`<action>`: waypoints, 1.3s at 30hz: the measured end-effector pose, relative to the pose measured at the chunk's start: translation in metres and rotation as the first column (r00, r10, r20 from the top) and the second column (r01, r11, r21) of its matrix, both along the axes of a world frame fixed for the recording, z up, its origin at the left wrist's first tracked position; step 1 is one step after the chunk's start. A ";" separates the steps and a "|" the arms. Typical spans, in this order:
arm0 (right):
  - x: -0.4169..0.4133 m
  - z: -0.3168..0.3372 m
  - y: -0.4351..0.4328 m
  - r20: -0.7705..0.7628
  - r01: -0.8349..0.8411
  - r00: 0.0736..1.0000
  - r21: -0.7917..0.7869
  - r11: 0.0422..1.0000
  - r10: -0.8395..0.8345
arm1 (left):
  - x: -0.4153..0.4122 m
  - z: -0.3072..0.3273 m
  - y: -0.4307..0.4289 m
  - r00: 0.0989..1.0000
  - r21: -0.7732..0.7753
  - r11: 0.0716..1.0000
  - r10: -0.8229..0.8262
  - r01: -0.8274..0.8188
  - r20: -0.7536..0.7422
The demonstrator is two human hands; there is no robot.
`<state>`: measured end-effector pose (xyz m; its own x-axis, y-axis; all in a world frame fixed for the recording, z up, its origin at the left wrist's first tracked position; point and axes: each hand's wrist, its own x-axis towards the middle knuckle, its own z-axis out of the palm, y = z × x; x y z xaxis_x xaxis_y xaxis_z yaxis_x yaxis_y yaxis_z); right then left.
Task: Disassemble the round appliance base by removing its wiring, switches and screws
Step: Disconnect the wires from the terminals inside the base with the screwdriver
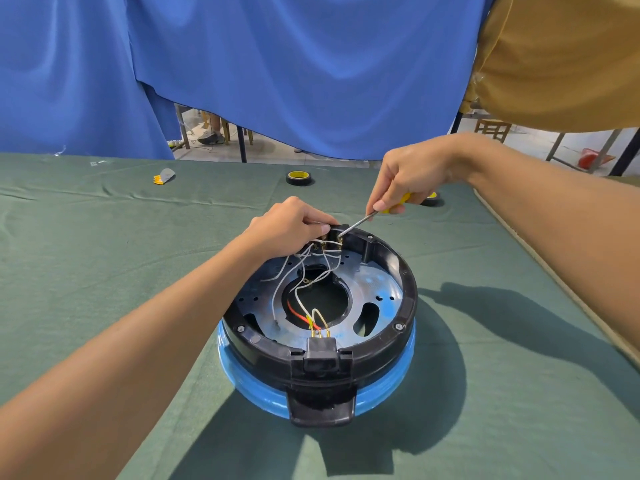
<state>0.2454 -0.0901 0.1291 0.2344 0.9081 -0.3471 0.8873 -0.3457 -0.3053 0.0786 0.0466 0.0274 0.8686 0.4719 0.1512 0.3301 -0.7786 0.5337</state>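
The round appliance base [381, 344], black rim over a blue body, lies upside down on the green cloth. Inside, white wires [298, 271] loop across a metal plate, and red and yellow wires run to a black connector block [320, 355] at the near rim. My left hand [287, 230] pinches the wires by the switch terminals [329, 242] at the far rim. My right hand [408, 181] grips a yellow-handled screwdriver [356, 223]. Its metal tip touches those terminals. Hex screws [398, 326] sit in the rim.
Two rolls of black tape with yellow cores lie beyond the base, one [298, 177] in the middle and one [431, 199] behind my right hand. A small yellow and grey object [163, 176] lies at the far left. Blue curtains hang behind the table.
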 end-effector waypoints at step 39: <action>-0.025 -0.031 -0.052 0.155 -0.014 0.987 0.352 0.936 -0.043 | -0.004 -0.002 -0.001 0.999 0.074 0.997 -0.031 0.034 -0.038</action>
